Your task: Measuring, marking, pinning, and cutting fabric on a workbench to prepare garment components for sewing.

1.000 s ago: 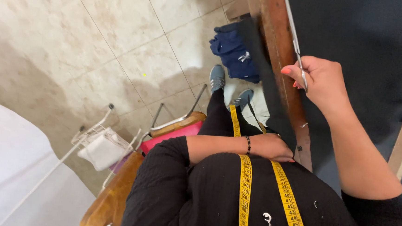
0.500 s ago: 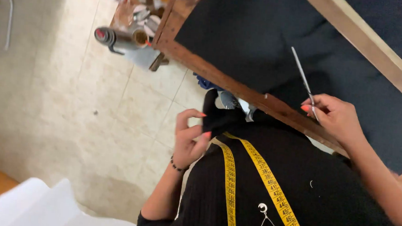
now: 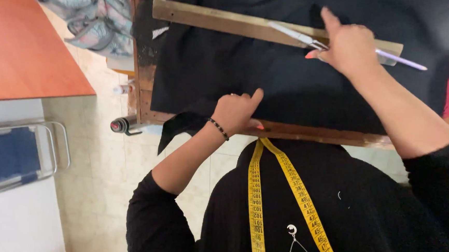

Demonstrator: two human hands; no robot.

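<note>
Black fabric [image 3: 290, 78] lies spread over a wooden frame [image 3: 144, 85], covering nearly all of it and hanging off the near left corner in a loose fold. The person's left hand [image 3: 236, 111] rests on the cloth at the near rail, fingers curled under and thumb raised, pressing the material down against the wood rather than gripping anything that can be seen. The right hand [image 3: 346, 45] is up at the far rail, closed around a slim metal tool [image 3: 297, 38] with a pale lilac handle; its index finger points upward and the tool lies almost flat along the wooden bar. Whether the tool's tip is touching the fabric or only the bar cannot be told from this view. The two hands are well apart, one at each long edge of the frame. A yellow tape measure [image 3: 254, 195] hangs round the person's neck over dark clothing. To the left stand an orange surface [image 3: 27, 46] and a grey patterned bag [image 3: 80, 13], above a tiled floor [image 3: 92, 164]. The work looks to be at the stage of settling and steadying the cloth on the frame. A next move would seem to call for keeping the near edge pinned flat while the tool is guided with a light, controlled touch, so the fabric does not shift or pucker.
</note>
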